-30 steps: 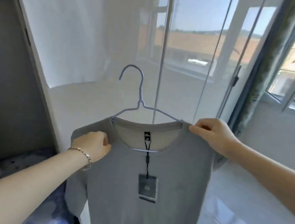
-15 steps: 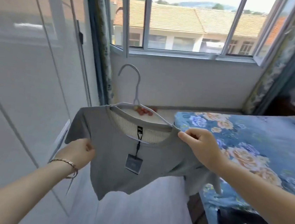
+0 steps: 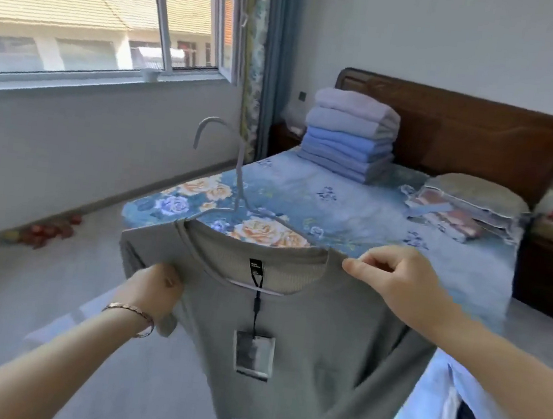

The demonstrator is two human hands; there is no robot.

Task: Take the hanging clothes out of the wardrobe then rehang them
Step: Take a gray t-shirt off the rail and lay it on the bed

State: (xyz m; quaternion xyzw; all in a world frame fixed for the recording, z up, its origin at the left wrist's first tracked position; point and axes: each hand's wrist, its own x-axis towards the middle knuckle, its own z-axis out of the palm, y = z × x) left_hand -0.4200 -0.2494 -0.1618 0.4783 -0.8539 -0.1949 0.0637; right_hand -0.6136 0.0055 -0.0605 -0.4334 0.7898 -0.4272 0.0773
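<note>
Grey shirt (image 3: 305, 333) on hanger (image 3: 236, 184), gripped by both hands.

Daylit bedroom, bed (image 3: 355, 201) beside the window (image 3: 83, 15).
The wide window on the left shows tiled roofs, a floral curtain (image 3: 257, 52) at its right edge. A dark wooden headboard (image 3: 466, 134) backs the blue floral bed, which bears stacked folded blankets (image 3: 348, 138) and a pillow (image 3: 473, 194). Grey floor (image 3: 16, 300).
</note>
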